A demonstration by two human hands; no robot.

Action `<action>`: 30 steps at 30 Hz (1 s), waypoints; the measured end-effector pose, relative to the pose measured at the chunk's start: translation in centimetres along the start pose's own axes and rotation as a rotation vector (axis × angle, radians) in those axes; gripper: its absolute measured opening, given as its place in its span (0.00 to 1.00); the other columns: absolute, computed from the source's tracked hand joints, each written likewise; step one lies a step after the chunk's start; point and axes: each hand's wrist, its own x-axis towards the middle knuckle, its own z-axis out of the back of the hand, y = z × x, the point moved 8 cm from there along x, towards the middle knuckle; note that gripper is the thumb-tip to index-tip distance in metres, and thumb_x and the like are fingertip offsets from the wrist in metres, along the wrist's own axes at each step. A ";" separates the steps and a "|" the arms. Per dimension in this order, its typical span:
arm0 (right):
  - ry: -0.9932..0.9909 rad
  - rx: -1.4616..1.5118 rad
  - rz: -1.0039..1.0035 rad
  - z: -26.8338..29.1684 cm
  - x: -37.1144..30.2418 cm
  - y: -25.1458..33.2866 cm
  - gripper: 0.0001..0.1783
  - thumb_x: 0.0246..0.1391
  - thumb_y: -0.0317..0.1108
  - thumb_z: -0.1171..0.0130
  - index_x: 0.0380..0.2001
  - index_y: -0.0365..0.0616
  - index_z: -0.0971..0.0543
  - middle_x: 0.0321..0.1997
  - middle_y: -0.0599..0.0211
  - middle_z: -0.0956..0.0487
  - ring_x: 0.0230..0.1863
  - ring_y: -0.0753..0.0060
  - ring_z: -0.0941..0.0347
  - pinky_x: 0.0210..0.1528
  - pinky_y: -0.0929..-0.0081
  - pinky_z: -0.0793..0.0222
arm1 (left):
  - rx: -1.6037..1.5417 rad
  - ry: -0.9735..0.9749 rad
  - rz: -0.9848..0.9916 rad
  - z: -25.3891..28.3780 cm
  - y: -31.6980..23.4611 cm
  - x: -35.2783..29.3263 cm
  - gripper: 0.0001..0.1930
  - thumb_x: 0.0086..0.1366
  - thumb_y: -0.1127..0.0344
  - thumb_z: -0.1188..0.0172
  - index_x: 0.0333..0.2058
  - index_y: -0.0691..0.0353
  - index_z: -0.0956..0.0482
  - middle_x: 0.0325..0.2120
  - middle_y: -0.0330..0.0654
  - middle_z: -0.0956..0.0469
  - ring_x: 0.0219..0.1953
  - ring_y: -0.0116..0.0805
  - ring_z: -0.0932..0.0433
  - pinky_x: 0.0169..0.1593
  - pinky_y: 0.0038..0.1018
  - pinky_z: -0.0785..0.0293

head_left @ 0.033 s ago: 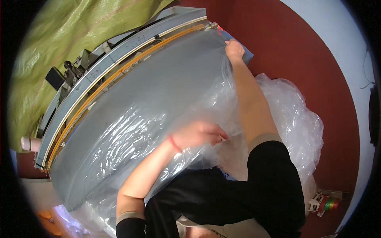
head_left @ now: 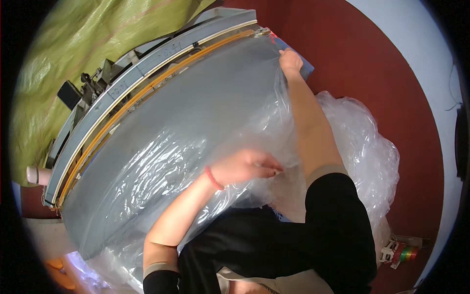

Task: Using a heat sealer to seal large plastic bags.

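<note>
A wide sheet of clear plastic film (head_left: 161, 166) spreads over the grey surface in front of me and hangs in shiny wrinkles toward my body. At the far right corner my right hand (head_left: 291, 61) is closed on the film's edge, pulling it into taut creases. My left hand (head_left: 245, 166), with a red band at the wrist, is above the film near my torso. Its fingers are curled together and partly blurred. Something small and pale shows at their tips, but I cannot make out what it is.
A long machine frame with a grey beam (head_left: 117, 88) and an orange bar (head_left: 147, 88) borders the film's far side. Bunched clear film (head_left: 362, 147) is piled at right. A pink bottle (head_left: 38, 175) stands at left. A striped signal light (head_left: 407, 253) lies lower right.
</note>
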 end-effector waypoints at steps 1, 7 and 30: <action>-0.010 -0.017 -0.008 0.2 -0.1 0.2 0.17 0.52 0.45 0.55 0.32 0.43 0.26 0.35 0.52 0.24 0.41 0.52 0.29 0.41 0.60 0.36 | 0.091 -0.020 -0.098 -0.3 -1.6 -0.8 0.19 0.58 0.70 0.51 0.49 0.64 0.34 0.39 0.44 0.27 0.40 0.24 0.30 0.41 0.18 0.33; -0.031 -0.013 -0.011 0.0 -0.7 1.2 0.16 0.52 0.44 0.54 0.31 0.43 0.25 0.35 0.52 0.24 0.41 0.52 0.29 0.41 0.61 0.36 | 0.017 -0.415 -0.097 4.8 2.5 5.6 0.22 0.57 0.73 0.49 0.52 0.65 0.38 0.50 0.46 0.36 0.54 0.33 0.39 0.55 0.26 0.45; 0.040 -0.032 -0.069 0.1 -0.5 1.1 0.17 0.53 0.45 0.55 0.32 0.44 0.24 0.39 0.55 0.25 0.43 0.55 0.30 0.43 0.62 0.36 | -0.245 -0.237 0.106 3.9 3.6 7.9 0.14 0.55 0.69 0.49 0.42 0.61 0.28 0.30 0.34 0.26 0.34 0.22 0.31 0.35 0.17 0.39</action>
